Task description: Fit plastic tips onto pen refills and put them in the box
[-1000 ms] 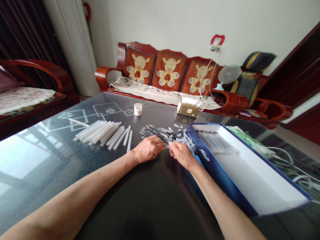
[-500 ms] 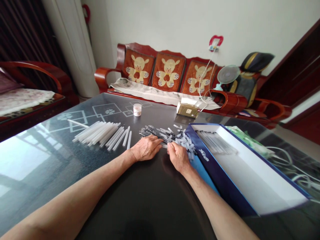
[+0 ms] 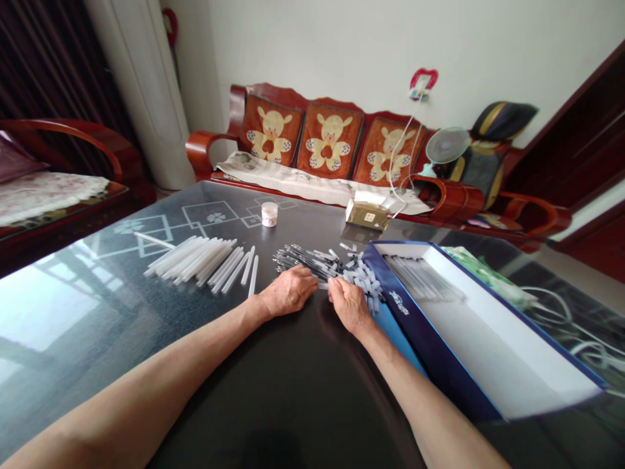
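My left hand (image 3: 291, 290) is closed, its fingers curled over one end of a slim pen (image 3: 323, 285). Facing it, my right hand (image 3: 350, 303) pinches the other end, and only a short whitish stretch shows between the two. Just beyond the hands lies a heap of dark pen refills (image 3: 305, 255) with metal tips. Whitish pen caps (image 3: 367, 276) are piled beside my right hand, against the box. Left of my left hand, translucent white pen barrels (image 3: 195, 260) lie in a slanted row on the dark table (image 3: 273, 378).
At the right stands a long blue box (image 3: 488, 339), white inside, with a row of pens (image 3: 424, 279) at its far end. A small white jar (image 3: 269, 214) and a tissue box (image 3: 367, 213) stand farther back. A green packet (image 3: 488, 277) and white cables (image 3: 590, 348) lie beyond the box.
My left hand's fingers have curled in more, while both hands stay in nearly the same place. The piles and the box look unchanged.
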A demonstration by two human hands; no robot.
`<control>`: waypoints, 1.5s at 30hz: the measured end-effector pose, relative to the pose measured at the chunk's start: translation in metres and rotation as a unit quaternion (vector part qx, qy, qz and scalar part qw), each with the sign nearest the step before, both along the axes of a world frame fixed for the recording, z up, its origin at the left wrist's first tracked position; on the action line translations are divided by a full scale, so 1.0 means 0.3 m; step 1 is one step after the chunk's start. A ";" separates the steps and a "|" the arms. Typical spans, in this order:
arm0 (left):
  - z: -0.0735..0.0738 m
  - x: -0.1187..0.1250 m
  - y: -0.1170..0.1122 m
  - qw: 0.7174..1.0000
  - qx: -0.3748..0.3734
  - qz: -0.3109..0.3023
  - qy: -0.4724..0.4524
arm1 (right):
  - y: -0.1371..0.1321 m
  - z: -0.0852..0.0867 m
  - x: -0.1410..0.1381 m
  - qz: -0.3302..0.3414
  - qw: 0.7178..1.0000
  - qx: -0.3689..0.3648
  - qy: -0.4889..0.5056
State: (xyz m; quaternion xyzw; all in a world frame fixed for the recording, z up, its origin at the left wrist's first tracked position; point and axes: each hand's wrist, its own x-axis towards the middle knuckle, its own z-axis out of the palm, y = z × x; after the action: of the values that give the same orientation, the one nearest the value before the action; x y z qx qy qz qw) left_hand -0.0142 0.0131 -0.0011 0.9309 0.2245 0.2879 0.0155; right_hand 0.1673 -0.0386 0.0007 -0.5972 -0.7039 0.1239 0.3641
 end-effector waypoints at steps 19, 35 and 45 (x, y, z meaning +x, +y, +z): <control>0.015 -0.033 0.012 0.972 0.138 0.132 -0.134 | -0.055 0.236 0.154 -0.067 0.961 0.145 -0.227; -0.026 -0.031 0.040 0.976 0.134 0.156 -0.077 | 0.026 0.180 0.724 -0.294 0.861 -0.248 -0.333; 0.109 -0.100 0.050 0.916 -0.042 0.382 0.115 | 0.017 0.269 0.595 -0.242 0.905 -0.090 -0.338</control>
State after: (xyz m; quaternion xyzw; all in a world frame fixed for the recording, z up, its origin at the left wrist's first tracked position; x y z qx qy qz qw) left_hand -0.0443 0.0280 0.0315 0.7996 0.5749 0.1530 -0.0821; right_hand 0.3458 -0.0335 0.0815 -0.7856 -0.6044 -0.1140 0.0677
